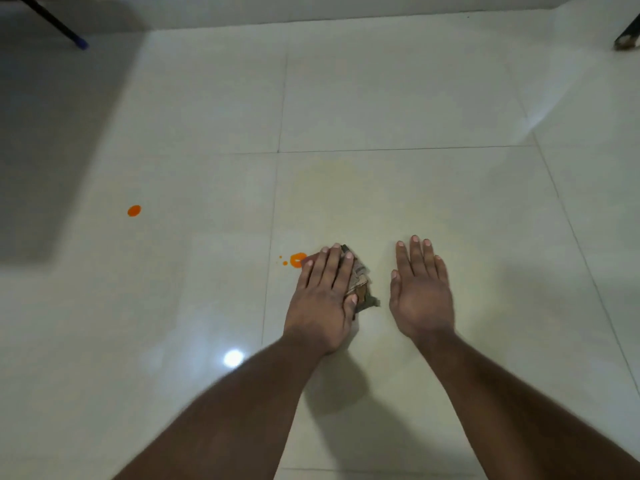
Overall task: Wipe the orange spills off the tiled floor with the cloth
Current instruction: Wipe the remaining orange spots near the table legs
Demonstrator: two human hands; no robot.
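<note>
left hand [323, 296] flat, pressing cloth [360, 284] on tiled floor [381, 98], orange spill [297, 260] at fingertips, right hand [420, 289] flat, fingers straight, holding nothing

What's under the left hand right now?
A crumpled cloth, pressed flat to the floor by the left hand. Its right edge sticks out. Any orange beneath it is hidden; a spill shows at the fingertips.

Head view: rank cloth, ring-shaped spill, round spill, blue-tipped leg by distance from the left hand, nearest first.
1. Cloth: under the left hand, pressed by its straight fingers.
2. Ring-shaped spill: just left of the fingertips.
3. Round spill: farther left, on the next tile.
4. Blue-tipped leg: far top left corner.
</note>
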